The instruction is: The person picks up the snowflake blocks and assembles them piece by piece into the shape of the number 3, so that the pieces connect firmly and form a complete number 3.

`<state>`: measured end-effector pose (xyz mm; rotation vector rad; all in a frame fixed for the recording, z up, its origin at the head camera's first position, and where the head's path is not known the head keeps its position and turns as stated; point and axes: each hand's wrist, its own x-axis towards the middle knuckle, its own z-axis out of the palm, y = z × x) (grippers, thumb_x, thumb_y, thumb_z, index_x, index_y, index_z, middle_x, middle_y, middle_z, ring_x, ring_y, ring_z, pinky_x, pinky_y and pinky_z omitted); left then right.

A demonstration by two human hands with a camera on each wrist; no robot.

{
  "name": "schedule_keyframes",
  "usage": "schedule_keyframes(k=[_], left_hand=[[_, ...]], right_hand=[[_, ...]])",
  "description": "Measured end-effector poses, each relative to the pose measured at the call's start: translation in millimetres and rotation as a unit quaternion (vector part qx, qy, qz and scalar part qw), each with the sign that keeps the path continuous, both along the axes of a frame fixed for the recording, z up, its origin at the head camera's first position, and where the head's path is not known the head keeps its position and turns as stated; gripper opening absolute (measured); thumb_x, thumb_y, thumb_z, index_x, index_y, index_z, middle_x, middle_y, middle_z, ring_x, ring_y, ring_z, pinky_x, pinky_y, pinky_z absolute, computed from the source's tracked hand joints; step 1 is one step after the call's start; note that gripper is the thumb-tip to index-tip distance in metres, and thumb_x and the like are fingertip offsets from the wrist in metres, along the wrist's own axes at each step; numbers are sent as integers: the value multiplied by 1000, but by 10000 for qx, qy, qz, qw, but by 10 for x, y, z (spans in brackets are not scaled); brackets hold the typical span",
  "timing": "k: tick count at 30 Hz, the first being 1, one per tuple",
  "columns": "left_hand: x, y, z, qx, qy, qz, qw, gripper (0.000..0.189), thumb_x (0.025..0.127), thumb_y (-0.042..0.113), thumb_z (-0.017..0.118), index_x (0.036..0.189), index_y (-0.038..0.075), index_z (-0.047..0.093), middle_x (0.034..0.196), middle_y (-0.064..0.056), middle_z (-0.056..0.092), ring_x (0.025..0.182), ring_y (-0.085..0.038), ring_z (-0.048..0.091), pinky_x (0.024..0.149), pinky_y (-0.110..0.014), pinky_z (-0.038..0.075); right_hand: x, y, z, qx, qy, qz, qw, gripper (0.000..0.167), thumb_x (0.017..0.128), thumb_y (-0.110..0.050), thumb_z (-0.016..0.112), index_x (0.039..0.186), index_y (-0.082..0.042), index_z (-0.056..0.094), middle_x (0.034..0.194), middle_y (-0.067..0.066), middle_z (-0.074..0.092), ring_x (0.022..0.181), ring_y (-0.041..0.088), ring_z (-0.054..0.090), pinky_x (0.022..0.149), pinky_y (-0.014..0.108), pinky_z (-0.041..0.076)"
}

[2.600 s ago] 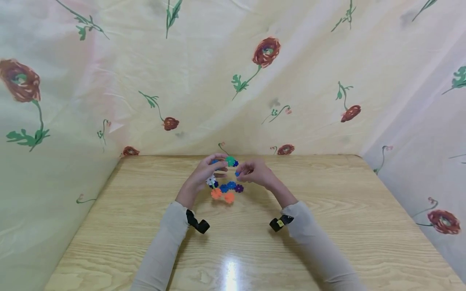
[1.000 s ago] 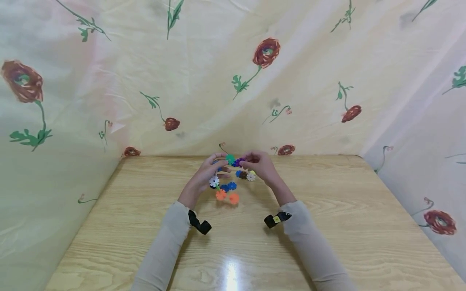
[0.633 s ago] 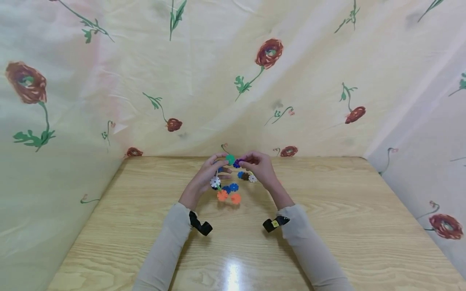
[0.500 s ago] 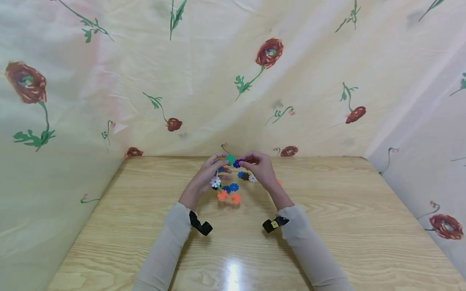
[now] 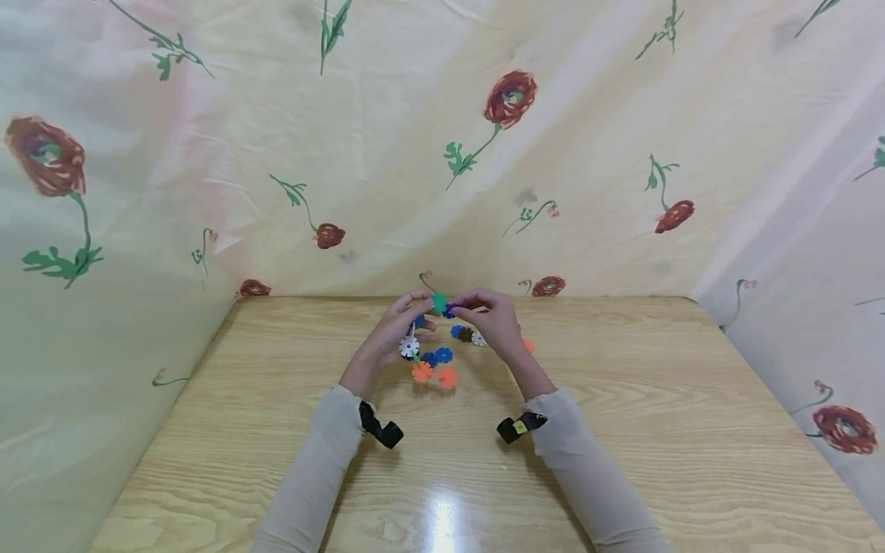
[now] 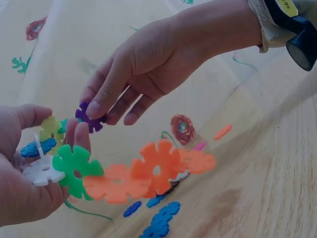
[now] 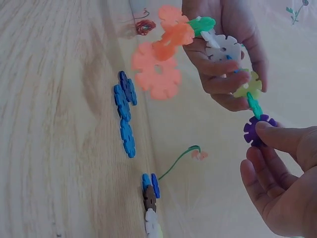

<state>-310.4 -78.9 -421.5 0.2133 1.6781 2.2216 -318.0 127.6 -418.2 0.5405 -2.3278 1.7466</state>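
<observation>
Purple flower disc (image 7: pixel 251 132) is held up off the wooden table (image 5: pixel 387 491), pinched between thumb and fingers of the right hand (image 7: pixel 285 173), and it touches the edge-on green disc (image 7: pixel 254 105) at the end of a linked chain (image 6: pixel 78 172). The left hand (image 5: pixel 390 332) has thumb and fingers curled round the chain, close to the yellow disc (image 7: pixel 249 85) next to that green one. The step seems to be joining purple to green: it should go best with notch facing notch, the two discs turned crosswise, and a straight, even push while the left hand braces the chain near the joint. Whether the notches are fully seated cannot be told. The left fingers crowd the joint, and the orange discs (image 6: pixel 156 168) at the chain's far end may swing or work loose under a hard shove. On the table below lie overlapping blue discs (image 7: pixel 122 102), and a brown disc (image 7: pixel 149 197) and a white disc (image 7: pixel 151 220) sit in a close row; a separate orange piece (image 5: pixel 528 346) lies just beside the right wrist, partly hidden by it.
</observation>
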Motion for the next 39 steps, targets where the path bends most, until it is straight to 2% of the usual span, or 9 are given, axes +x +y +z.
schedule_keyframes(k=[2,5,10,13,18,27,32,34,39], left_hand=[[-6,-1,-10,4,-41,54,10000,33,108,25,53,138,11,53,114,-6,58,77,-10,64,76,-29,62],[-15,-3,-20,-20,-99,105,9999,31,107,24,55,135,11,55,113,-7,61,75,-10,63,68,-24,60],[-9,-5,-9,-96,-187,112,9997,26,106,21,57,130,11,57,106,-4,65,75,-11,63,66,-23,60],[-5,-8,-1,-141,-186,96,9997,24,106,23,57,127,12,58,104,-2,65,76,-12,65,67,-24,61],[-11,-3,-6,-218,-104,47,9997,18,106,21,56,121,11,58,101,-4,67,76,-11,67,72,-28,63],[-14,5,6,-272,-54,93,9996,5,107,16,54,108,13,57,97,-9,69,78,-12,69,92,-45,61],[-22,17,7,-207,-18,65,9998,4,106,16,55,108,12,55,92,-6,70,77,-11,69,99,-52,57],[-19,24,8,-151,-8,75,9999,4,106,15,57,106,12,55,91,-6,70,77,-12,69,95,-48,60],[-2,48,24,-48,-12,188,9998,4,105,13,56,102,12,55,90,-7,70,77,-13,70,81,-34,64]], right_hand=[[17,-2,23,10,-27,2,10000,14,94,-5,73,103,5,76,104,26,73,92,31,69,75,16,56],[100,-16,127,21,-13,40,10000,14,94,-2,71,103,8,75,104,28,72,93,36,68,75,16,57],[255,-47,309,24,164,78,9998,12,93,3,71,101,12,73,103,29,71,91,35,68,76,18,58],[279,-57,329,6,257,100,9996,12,92,5,71,101,13,73,102,29,70,91,34,68,76,18,59],[277,-75,315,-102,343,223,9991,13,91,8,70,101,16,72,102,32,68,92,39,68,77,17,59],[273,-72,325,-249,343,380,9984,10,91,11,68,98,17,73,99,33,66,92,43,67,79,18,60],[100,-50,127,-252,347,291,9987,9,90,11,69,97,15,74,97,33,66,91,45,66,78,17,60],[41,-50,55,-243,413,213,9986,9,90,10,70,96,13,75,96,32,66,91,45,66,77,17,60],[53,-74,47,-240,605,33,9979,7,88,5,75,93,8,78,93,28,67,87,41,66,74,14,59]])
